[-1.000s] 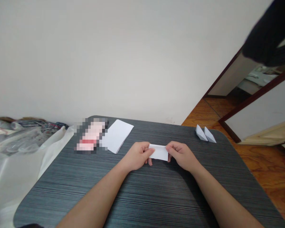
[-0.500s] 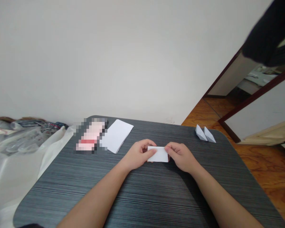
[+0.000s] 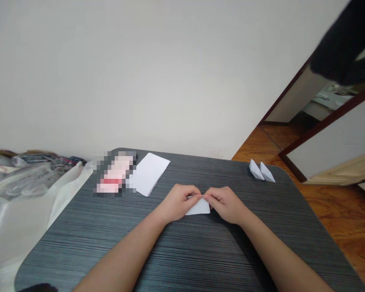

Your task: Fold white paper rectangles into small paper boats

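A small folded white paper (image 3: 199, 208) lies on the dark striped table (image 3: 182, 251) between my hands. My left hand (image 3: 178, 201) pinches its upper left part, fingers curled over it. My right hand (image 3: 226, 204) pinches the top edge right beside the left fingertips, so both hands meet at the paper's top middle. Most of the paper is hidden under my fingers; only its lower part shows.
A stack of white sheets (image 3: 149, 173) and a blurred pink-and-red object (image 3: 114, 174) lie at the table's back left. Two small folded paper boats (image 3: 261, 170) sit at the back right corner. Plastic bags and cloth (image 3: 27, 182) lie left of the table. Wooden floor lies to the right.
Both hands have drawn together over the paper. The paper, earlier held out as a flat rectangle between the hands, is now lower and mostly covered, with its top corners turned inward.
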Demonstrator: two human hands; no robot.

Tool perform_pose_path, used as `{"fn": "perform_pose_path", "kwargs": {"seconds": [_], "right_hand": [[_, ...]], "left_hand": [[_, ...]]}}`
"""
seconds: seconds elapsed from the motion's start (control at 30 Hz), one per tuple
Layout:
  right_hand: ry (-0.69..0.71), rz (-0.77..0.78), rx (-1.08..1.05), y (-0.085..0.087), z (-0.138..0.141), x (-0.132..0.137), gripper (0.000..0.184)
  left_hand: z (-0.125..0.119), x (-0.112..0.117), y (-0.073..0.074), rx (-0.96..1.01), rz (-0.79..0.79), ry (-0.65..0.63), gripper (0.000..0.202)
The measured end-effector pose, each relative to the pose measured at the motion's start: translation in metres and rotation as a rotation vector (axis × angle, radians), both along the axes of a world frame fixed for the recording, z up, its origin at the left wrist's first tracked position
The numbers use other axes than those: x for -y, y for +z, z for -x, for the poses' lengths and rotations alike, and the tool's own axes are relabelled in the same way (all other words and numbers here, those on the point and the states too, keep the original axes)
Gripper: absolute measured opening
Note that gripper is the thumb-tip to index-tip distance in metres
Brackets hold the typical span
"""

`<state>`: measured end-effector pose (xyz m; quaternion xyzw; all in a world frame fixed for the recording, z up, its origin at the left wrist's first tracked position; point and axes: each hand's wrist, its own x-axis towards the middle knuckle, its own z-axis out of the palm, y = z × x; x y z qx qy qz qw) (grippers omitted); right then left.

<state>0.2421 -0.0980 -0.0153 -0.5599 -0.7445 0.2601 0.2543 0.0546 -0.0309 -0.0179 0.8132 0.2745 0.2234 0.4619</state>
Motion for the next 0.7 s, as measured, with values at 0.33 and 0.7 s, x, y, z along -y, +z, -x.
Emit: {"fn": "perform_pose_path", "kwargs": {"seconds": [0.33, 0.7], "right_hand": [[-0.026, 0.032, -0.042, 0.001, -0.0012, -0.0002, 0.028], [-0.055, 0.043, -0.102, 0.0001, -0.0061, -0.0002, 0.027]], "left_hand": [[-0.0003, -0.0005, 0.0003, -0.041, -0.038, 0.035, 0.027], [0.0012, -0.0016, 0.0004, -0.06, -0.057, 0.085, 0.029]]}}
